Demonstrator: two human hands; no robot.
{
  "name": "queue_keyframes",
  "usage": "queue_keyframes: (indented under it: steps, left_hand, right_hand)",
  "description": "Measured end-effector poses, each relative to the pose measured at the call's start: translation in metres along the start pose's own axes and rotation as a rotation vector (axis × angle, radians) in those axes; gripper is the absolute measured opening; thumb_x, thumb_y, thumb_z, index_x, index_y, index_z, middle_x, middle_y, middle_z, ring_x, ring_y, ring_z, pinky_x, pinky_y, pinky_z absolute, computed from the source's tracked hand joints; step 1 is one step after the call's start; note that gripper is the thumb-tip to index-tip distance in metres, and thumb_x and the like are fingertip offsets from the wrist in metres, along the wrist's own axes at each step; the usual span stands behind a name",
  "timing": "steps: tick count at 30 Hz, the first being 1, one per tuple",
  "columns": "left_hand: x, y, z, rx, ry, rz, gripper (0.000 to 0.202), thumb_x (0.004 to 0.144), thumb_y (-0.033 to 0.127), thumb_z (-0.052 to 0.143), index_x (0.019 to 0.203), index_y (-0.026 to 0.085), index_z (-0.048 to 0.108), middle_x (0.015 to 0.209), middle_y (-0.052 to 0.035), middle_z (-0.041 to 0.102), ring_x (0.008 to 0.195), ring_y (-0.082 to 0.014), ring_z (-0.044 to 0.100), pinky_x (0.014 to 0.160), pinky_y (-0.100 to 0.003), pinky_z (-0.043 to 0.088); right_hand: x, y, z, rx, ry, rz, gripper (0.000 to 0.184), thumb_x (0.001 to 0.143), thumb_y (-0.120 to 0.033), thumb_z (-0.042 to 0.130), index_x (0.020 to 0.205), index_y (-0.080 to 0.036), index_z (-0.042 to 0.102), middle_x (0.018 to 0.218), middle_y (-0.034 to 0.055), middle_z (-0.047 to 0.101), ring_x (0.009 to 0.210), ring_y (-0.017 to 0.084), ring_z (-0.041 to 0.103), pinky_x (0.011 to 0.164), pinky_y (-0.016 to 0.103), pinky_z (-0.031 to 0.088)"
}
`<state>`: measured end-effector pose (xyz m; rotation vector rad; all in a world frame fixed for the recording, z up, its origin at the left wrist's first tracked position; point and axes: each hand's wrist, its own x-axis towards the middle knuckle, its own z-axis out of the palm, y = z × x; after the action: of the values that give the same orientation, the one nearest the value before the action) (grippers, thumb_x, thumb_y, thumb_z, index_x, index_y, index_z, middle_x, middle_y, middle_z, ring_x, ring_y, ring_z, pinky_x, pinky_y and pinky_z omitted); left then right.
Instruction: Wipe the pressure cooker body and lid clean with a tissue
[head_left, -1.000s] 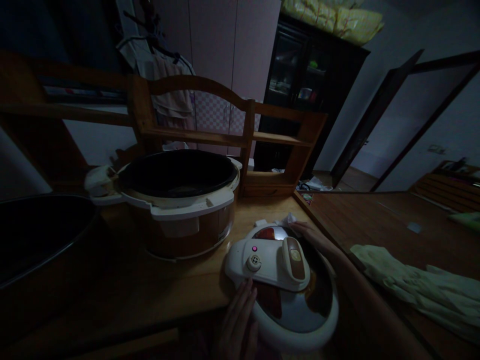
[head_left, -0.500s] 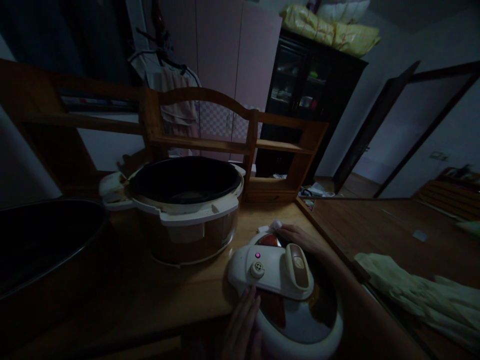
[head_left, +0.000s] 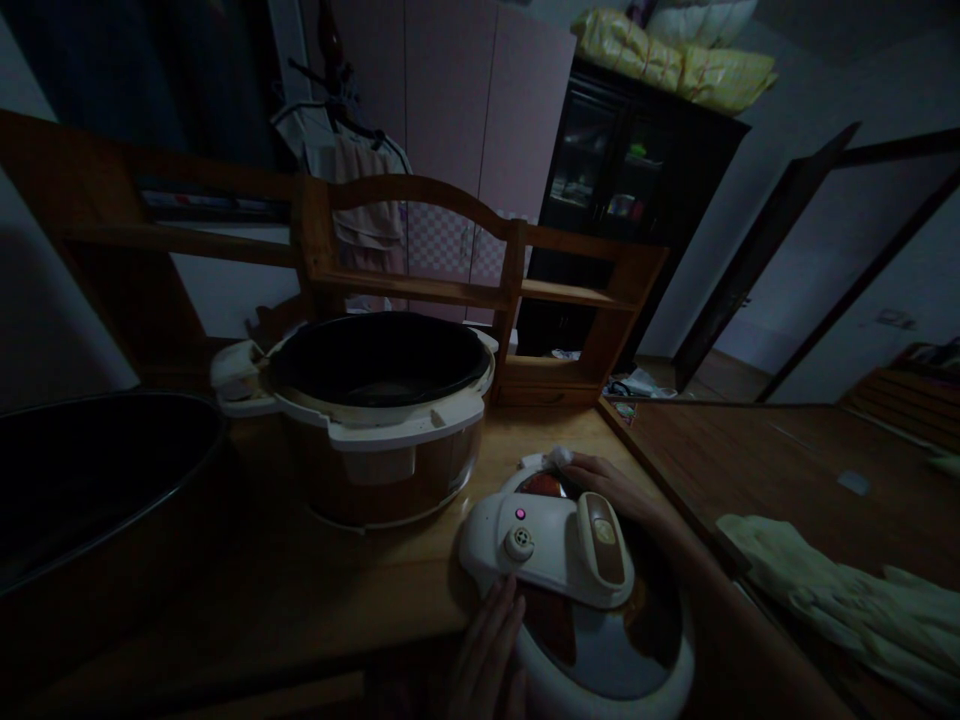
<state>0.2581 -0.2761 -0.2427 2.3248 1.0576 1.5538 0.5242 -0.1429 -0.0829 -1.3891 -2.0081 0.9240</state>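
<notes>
A white and brown pressure cooker lid (head_left: 555, 560) lies top side up at the table's front right, with a valve knob, a small pink button and a raised handle. My left hand (head_left: 487, 640) holds the lid's near left rim, fingers stretched along its edge. At the lid's far edge, my right hand (head_left: 604, 480) presses a small wad of white cloth or tissue (head_left: 559, 458) against the rim; its fingertips are partly hidden. Behind to the left, the cooker body (head_left: 375, 470) stands uncovered with its dark inner pot (head_left: 382, 360).
A large dark pot (head_left: 172, 500) fills the left side. The wooden table (head_left: 360, 590) has a shelf rack (head_left: 420, 290) along its back. Pale cloth (head_left: 817, 570) lies on a brown surface (head_left: 750, 450) to the right. A dark cabinet (head_left: 622, 190) and an open door (head_left: 742, 270) stand farther off.
The view has shifted slightly, so everything sits a little further right. Both hands keep the same places on the lid, the right one still with the white wad.
</notes>
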Motion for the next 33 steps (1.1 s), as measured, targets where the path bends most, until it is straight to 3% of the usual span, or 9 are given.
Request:
queue_keyframes:
  steps: [9,17,25,33]
  left_hand:
    - [-0.006,-0.008,0.007,0.038,0.006,0.054,0.052,0.103,0.017,0.036,0.155,0.019,0.04,0.151,-0.0091,0.054,0.146,-0.0189,0.044,0.115,-0.034,0.046]
    - [-0.002,-0.007,0.003,0.047,0.002,0.088,0.052,0.101,0.015,0.038,0.154,0.016,0.042,0.151,-0.0091,0.054,0.147,-0.0174,0.042,0.118,-0.031,0.042]
    - [-0.005,0.002,0.003,-0.027,-0.011,-0.029,0.051,0.103,0.015,0.037,0.154,0.021,0.042,0.152,-0.008,0.053,0.147,-0.0174,0.042,0.12,-0.033,0.04]
    - [0.0,0.005,-0.004,-0.029,-0.016,-0.031,0.056,0.101,0.013,0.04,0.156,0.024,0.04,0.152,-0.0066,0.053,0.145,-0.0181,0.046,0.118,-0.033,0.043]
  right_hand:
    - [-0.007,0.003,-0.001,-0.049,0.033,-0.004,0.038,0.1,-0.049,0.048,0.102,-0.018,0.072,0.098,0.0036,0.071,0.09,0.025,0.062,0.083,0.033,0.046]
    - [-0.014,0.006,-0.008,-0.045,0.031,-0.017,0.044,0.1,-0.05,0.047,0.123,-0.021,0.071,0.113,0.0042,0.072,0.102,0.028,0.064,0.094,0.036,0.045]
    - [-0.03,0.03,-0.018,-0.048,0.123,0.037,0.049,0.096,-0.058,0.051,0.118,-0.02,0.074,0.113,0.006,0.072,0.11,0.032,0.062,0.11,0.046,0.038]
    - [-0.059,0.036,-0.02,-0.007,0.244,0.13,0.048,0.094,-0.058,0.054,0.11,-0.02,0.076,0.099,0.0041,0.072,0.098,0.03,0.064,0.095,0.042,0.047]
